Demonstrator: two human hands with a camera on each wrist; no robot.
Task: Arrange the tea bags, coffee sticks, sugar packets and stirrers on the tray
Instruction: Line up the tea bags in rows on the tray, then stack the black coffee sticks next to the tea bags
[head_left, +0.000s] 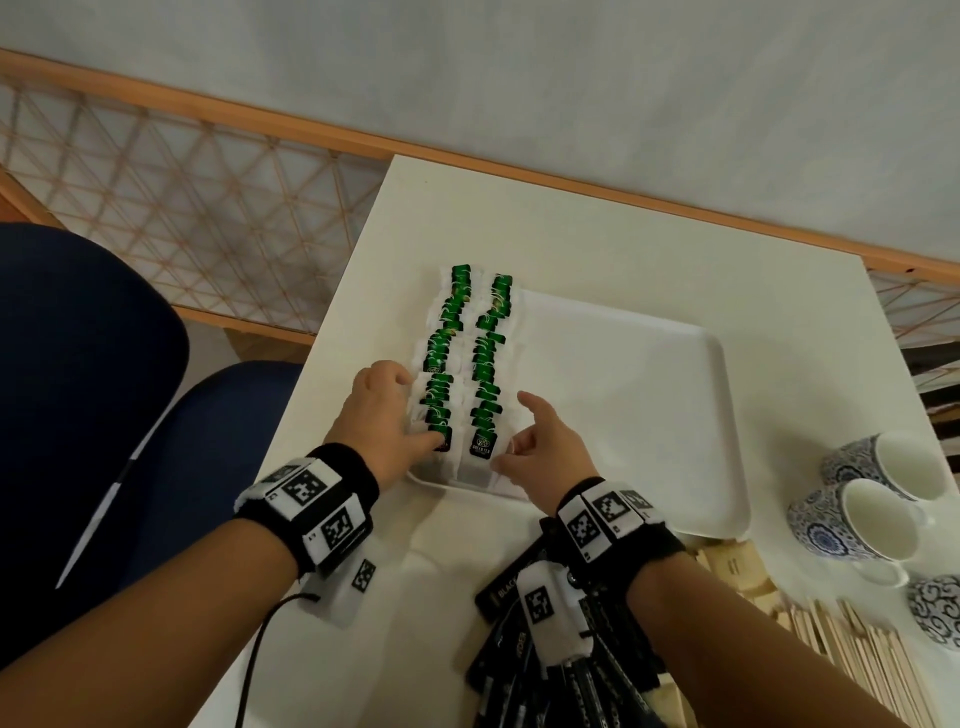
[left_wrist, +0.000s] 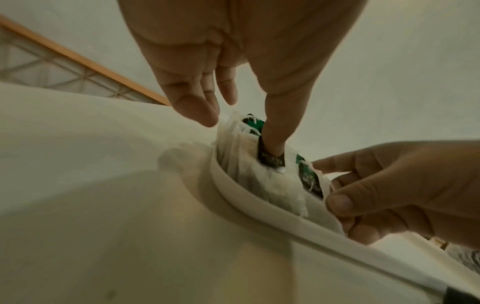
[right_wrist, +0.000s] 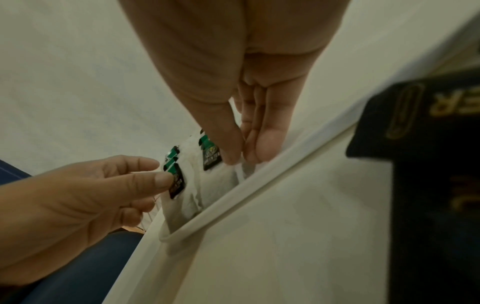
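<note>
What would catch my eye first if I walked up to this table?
Two long rows of green-tagged tea bags run down the left side of a white tray, with the left hand and right hand touching their near ends. Patterned cups stand to the right, black coffee sticks nearest the person.

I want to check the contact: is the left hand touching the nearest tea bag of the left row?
Touching. In the left wrist view, a finger of the left hand presses on the dark tag of the nearest tea bag.
</note>
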